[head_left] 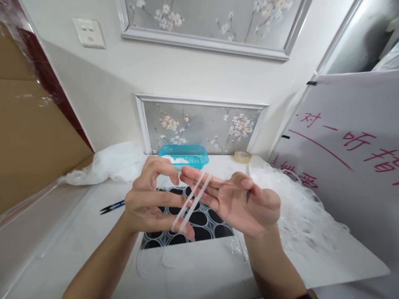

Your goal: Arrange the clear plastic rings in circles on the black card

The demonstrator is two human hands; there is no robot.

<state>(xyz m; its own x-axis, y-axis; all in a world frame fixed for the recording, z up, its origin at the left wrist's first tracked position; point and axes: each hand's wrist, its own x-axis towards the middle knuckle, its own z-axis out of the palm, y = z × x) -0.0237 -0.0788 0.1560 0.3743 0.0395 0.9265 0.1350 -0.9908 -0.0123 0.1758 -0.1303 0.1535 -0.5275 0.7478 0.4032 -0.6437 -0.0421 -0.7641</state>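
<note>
Just above the worktop [93, 241], a clear band [190, 201] stretches in two strands from the flat, open fingers of the right hand [243, 203] down to the curled left hand [149, 201], seemingly hooked round its lowest finger.

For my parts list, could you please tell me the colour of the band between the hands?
The band is translucent white; head view.
</note>
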